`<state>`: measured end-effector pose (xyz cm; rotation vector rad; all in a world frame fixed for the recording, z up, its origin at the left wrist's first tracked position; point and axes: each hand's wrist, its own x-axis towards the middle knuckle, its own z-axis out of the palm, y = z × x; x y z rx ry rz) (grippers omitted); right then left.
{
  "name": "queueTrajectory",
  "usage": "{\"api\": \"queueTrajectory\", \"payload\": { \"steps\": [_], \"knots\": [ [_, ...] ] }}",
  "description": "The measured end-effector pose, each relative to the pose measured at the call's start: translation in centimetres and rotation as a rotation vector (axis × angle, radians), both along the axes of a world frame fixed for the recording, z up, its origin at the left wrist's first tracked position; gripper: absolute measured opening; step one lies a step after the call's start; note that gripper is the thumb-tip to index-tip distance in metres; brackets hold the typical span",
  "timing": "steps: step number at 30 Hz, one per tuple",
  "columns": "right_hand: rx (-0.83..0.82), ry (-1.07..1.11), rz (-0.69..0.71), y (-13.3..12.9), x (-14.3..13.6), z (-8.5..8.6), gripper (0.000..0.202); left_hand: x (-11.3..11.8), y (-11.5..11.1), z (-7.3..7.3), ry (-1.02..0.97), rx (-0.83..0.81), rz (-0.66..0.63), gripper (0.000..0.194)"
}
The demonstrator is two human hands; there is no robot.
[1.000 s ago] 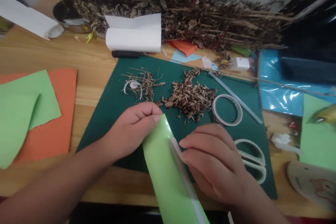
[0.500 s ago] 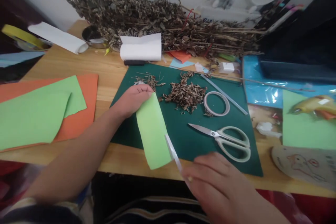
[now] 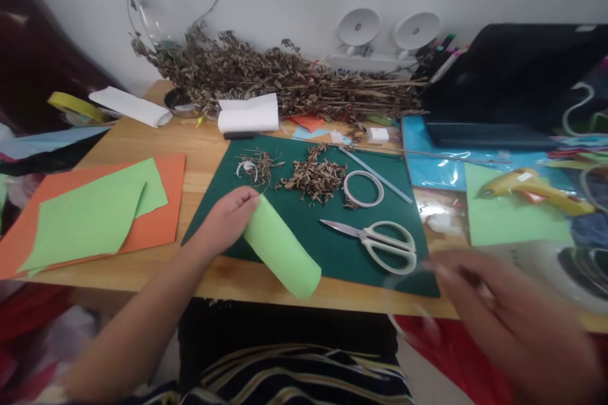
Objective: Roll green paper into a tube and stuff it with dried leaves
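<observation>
My left hand [image 3: 234,214] pinches the top end of a light green piece of paper [image 3: 285,252], which hangs down in a curve over the front of the green cutting mat [image 3: 280,207]. Off to the right, my right hand [image 3: 503,310] is smeared by motion, its fingers closed on a thin whitish strip [image 3: 396,323] that dangles in a curl. Scissors [image 3: 375,240] with pale handles lie on the mat, blades a little apart. Behind them are a roll of tape [image 3: 346,188], a pile of crumbled dried leaves [image 3: 316,178] and thin stems [image 3: 266,168].
Dried plant branches [image 3: 266,73] run along the wall. Orange paper [image 3: 173,202] with folded green sheets [image 3: 90,212] lies at left. At right are a yellow glue gun [image 3: 517,183] on green paper and a laptop [image 3: 513,88]. A white paper roll [image 3: 249,117] sits behind the mat.
My right hand has moved right and away from the green paper, with the strip now apart from the paper's edge. The paper curls and tilts more. The camera view has shifted.
</observation>
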<state>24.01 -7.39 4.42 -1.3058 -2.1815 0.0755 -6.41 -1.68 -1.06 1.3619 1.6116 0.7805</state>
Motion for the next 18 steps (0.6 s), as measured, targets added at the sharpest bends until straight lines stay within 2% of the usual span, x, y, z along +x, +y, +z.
{"api": "queueTrajectory", "payload": {
  "steps": [3, 5, 7, 8, 9, 11, 15, 18],
  "knots": [
    [-0.079, 0.008, -0.116, 6.8, -3.1, 0.0, 0.01, -0.4, -2.7, -0.7, 0.163, -0.063, 0.036, 0.023],
    [-0.181, 0.007, -0.205, 11.4, -5.4, -0.7, 0.01, -0.7, -3.9, -1.4, 0.253, -0.04, 0.088, 0.024],
    [-0.231, -0.007, -0.239, 14.7, -7.4, -1.4, 0.013, -0.9, -4.9, -1.9, 0.287, 0.023, 0.142, 0.023],
    [-0.237, -0.007, -0.234, 15.4, -8.1, -1.7, 0.02, -1.0, -5.4, -2.1, 0.286, 0.065, 0.164, 0.023],
    [-0.239, -0.006, -0.222, 15.6, -8.7, -1.9, 0.029, -1.1, -5.9, -2.2, 0.276, 0.11, 0.176, 0.022],
    [-0.221, 0.027, -0.129, 14.0, -9.1, -2.3, 0.043, -1.1, -6.8, -2.1, 0.26, 0.224, 0.184, 0.018],
    [-0.32, 0.114, 0.242, 7.3, -7.5, -3.7, 0.038, -0.9, -8.2, -1.1, 0.175, 0.61, 0.116, 0.008],
    [-0.355, 0.171, 0.34, 3.6, -6.0, -5.4, 0.039, -0.8, -8.5, -0.8, 0.156, 0.903, 0.04, 0.009]
  ]
}}
